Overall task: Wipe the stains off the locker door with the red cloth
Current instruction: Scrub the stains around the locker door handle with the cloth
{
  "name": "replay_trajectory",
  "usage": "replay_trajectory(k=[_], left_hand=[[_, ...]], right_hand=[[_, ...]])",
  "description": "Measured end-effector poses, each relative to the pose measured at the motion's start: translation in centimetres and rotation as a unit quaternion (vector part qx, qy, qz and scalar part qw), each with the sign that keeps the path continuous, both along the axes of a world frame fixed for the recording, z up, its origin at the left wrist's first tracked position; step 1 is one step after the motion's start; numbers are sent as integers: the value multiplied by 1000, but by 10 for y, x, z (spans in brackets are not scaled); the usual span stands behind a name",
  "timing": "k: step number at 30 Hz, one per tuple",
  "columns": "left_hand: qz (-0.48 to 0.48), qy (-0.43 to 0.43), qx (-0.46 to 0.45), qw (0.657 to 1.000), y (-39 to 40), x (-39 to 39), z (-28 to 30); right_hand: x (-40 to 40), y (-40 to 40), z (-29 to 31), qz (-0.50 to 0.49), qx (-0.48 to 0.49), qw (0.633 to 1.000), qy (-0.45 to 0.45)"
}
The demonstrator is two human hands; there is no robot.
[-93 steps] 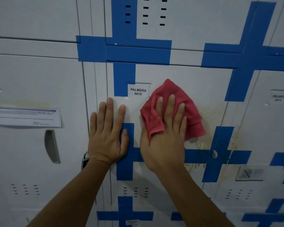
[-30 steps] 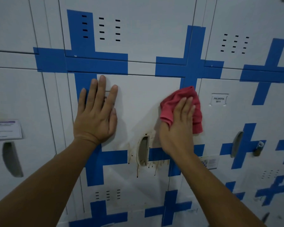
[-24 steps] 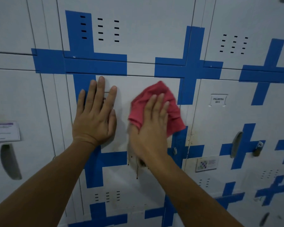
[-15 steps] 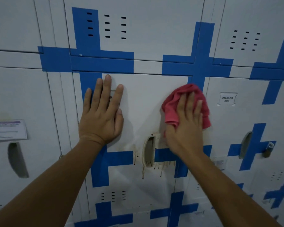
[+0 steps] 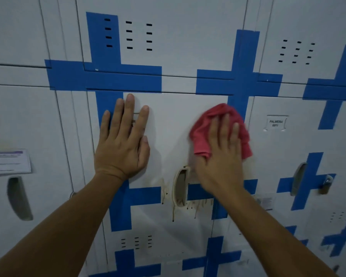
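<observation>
My right hand (image 5: 220,156) lies flat on the locker door (image 5: 168,132), fingers spread, the grip open and pressing the red cloth (image 5: 204,134) against the metal rather than pinching it; the cloth bunches out above and to both sides of my fingers, up near the door's right edge; my left hand (image 5: 123,144) is also an open grip, palm flat on the same door, holding nothing, well off to the left of the cloth and partly covering a name tag (image 5: 133,121).

The stains (image 5: 188,206) sit below and to the left of my wiping hand; brownish drips run down from the recessed handle (image 5: 181,186) and across the blue tape (image 5: 144,194) beside it; they look untouched, so I judge most of the wiping is still ahead.

What could go wrong: the cloth is only pinned by a flat palm, so a quick stroke could let it slide out and fall; dragging it over the handle's lip could snag it; rubbing hard across the tape edges might lift them; if my left hand eases off, the door may rattle and the pressure turn uneven; a bunched cloth could smear the drips lower.
</observation>
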State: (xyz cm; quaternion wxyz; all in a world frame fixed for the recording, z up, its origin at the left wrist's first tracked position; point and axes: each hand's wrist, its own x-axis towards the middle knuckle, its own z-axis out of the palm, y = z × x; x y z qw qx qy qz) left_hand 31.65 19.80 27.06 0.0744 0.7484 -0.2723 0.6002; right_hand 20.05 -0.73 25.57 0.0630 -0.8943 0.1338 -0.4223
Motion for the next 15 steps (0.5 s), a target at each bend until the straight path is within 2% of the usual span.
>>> replay_trajectory(k=[5, 8, 11, 15], left_hand=[[1, 12, 3, 1000, 1, -1, 2], [3, 12, 6, 1000, 1, 0, 2], [2, 6, 5, 1000, 0, 0, 2], [9, -7, 1, 1000, 1, 1, 1]], right_hand=[[11, 28, 19, 16, 64, 997, -44], [15, 61, 10, 54, 18, 998, -28], [12, 62, -20, 67, -33, 997, 15], [7, 24, -31, 13, -2, 1000, 13]])
